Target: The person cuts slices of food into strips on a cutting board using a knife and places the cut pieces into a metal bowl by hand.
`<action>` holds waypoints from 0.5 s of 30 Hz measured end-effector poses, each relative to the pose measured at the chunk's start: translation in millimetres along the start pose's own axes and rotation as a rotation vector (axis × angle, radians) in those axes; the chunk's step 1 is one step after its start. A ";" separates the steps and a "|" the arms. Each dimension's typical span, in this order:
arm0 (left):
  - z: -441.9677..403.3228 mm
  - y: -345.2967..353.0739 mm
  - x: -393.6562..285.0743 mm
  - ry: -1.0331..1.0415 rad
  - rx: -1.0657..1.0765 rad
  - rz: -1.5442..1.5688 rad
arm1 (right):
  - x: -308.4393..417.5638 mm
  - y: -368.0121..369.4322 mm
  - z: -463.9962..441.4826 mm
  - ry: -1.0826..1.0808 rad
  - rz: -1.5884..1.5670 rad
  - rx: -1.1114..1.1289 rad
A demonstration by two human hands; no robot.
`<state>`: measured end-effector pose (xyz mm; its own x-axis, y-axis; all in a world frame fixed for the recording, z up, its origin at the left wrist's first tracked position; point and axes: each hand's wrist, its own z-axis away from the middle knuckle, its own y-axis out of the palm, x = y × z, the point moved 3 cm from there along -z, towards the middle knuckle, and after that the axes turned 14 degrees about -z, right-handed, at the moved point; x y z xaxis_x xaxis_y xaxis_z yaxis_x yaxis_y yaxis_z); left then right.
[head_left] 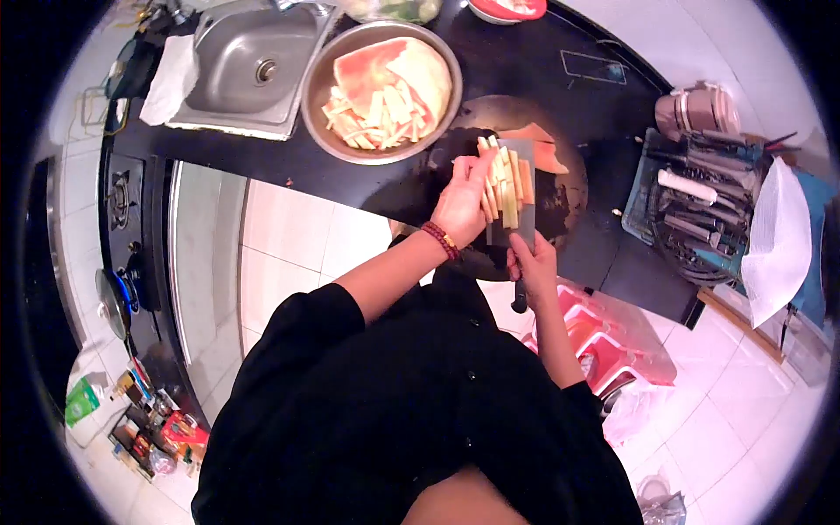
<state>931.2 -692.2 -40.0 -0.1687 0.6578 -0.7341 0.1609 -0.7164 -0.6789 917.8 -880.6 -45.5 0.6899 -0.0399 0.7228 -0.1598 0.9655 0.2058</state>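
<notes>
My right hand (536,262) is closed around the dark handle of a cleaver (528,220). Its broad blade lies flat above the round cutting board (573,188), carrying a bunch of pale yellow-orange cut strips (505,188). Against the left side of that bunch presses my left hand (462,199), its fingers closed on the strips; a beaded bracelet circles the wrist. Beyond the blade, a flat orange-pink slice (547,150) rests on the board. Up and to the left stands a metal bowl (313,114), holding similar strips (381,118) and a large piece (389,70).
A steel sink (232,74) with a white cloth (172,80) on its edge is left of the bowl. At right are a rack of utensils (700,197) and a canister (697,112). A lit gas stove (129,236) stands far left; red-and-white bins (604,337) sit below the counter.
</notes>
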 end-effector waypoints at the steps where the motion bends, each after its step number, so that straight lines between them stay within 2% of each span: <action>1: -1.8 -13.3 -2.1 0.000 -0.018 -0.009 | 7.1 6.9 0.5 -0.026 0.033 0.028; 4: -10.6 -51.0 -7.2 0.029 -0.140 0.116 | 31.8 39.4 -0.4 -0.101 0.088 0.092; 6: -11.7 -87.9 -4.2 0.024 -0.224 -0.068 | 50.3 68.6 -5.1 -0.144 0.144 0.134; 8: -17.8 -117.5 2.3 0.083 -0.373 -0.105 | 72.1 103.8 -8.3 -0.220 0.241 0.177; 9: -20.6 -129.3 11.4 0.006 -0.351 -0.099 | 83.6 121.3 -10.5 -0.288 0.338 0.207; 10: -23.4 -140.9 19.2 0.027 -0.415 -0.097 | 83.9 135.7 -16.8 -0.292 0.345 0.218; 12: -28.9 -154.8 40.6 -0.034 -0.516 -0.156 | 88.6 164.8 -27.3 -0.605 0.480 0.222; 14: -34.9 -154.4 70.5 -0.124 -0.480 -0.151 | 83.7 184.2 -42.9 -0.938 0.799 0.111; 15: -37.8 -148.5 88.2 -0.167 -0.453 -0.156 | 85.7 192.8 -42.1 -0.947 0.842 0.081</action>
<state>929.2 -519.0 -4.5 -0.3715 0.6760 -0.6364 0.5207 -0.4159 -0.7456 975.9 -687.0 28.3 -0.4128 0.3760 0.8296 -0.3673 0.7647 -0.5294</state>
